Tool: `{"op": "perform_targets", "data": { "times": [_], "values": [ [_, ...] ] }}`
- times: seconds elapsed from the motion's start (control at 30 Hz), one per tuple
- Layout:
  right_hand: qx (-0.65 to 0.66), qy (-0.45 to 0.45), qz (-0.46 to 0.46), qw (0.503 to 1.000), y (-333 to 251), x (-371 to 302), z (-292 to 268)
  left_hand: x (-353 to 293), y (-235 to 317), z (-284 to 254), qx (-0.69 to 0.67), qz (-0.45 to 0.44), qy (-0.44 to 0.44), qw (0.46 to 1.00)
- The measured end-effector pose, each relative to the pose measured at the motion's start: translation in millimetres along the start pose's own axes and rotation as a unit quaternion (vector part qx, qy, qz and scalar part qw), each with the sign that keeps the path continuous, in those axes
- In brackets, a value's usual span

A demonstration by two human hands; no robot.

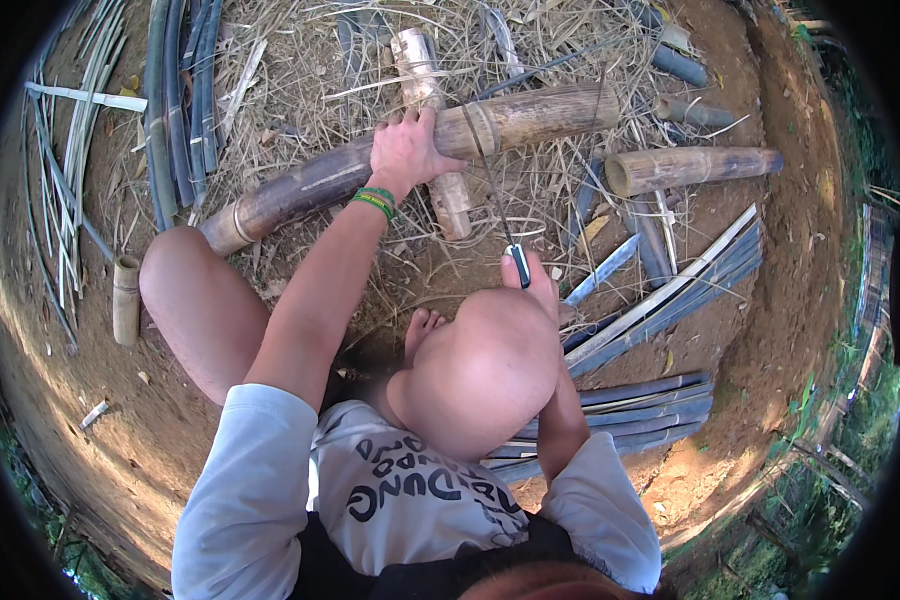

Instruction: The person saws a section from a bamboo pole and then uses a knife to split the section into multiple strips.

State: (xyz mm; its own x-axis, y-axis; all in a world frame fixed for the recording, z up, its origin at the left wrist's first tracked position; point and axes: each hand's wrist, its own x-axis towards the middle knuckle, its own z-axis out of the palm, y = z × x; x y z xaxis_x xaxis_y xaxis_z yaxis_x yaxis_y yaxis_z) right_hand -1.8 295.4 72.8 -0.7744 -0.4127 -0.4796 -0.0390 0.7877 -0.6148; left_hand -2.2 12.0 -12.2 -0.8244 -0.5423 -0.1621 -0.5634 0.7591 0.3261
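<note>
A thick bamboo pole (310, 182), dark brown to tan, lies slantwise before me across a shorter, pale bamboo piece (451, 208). My left hand (402, 152) grips the pole near its middle, fingers over the top and thumb stretched to the right; a green band circles that wrist. Partly hidden behind my raised knee, my right hand (538, 280) is closed round the dark handle of a saw (517, 262). Its thin blade runs up and away, crossing the pole just right of my left hand. How deep the blade sits I cannot tell.
Bundles of split bamboo strips (670, 285) lie at right, with more dark strips (620, 415) below. A cut bamboo tube (695, 170) rests at far right. Long strips (178, 110) lie at left near a short bamboo tube (126, 300). Dry shavings (300, 60) litter the ground.
</note>
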Motion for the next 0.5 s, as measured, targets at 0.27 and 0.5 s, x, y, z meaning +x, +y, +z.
{"op": "perform_targets", "data": {
  "times": [0.27,0.5],
  "values": [
    [-0.033,0.061,-0.112,0.991,-28,75,22,4,2,2,-0.03,0.025,0.013,0.999],
    [-0.025,0.046,-0.069,0.996,-23,32,16,12,-12,0,-0.032,0.007,-0.015,0.999]
  ]
}}
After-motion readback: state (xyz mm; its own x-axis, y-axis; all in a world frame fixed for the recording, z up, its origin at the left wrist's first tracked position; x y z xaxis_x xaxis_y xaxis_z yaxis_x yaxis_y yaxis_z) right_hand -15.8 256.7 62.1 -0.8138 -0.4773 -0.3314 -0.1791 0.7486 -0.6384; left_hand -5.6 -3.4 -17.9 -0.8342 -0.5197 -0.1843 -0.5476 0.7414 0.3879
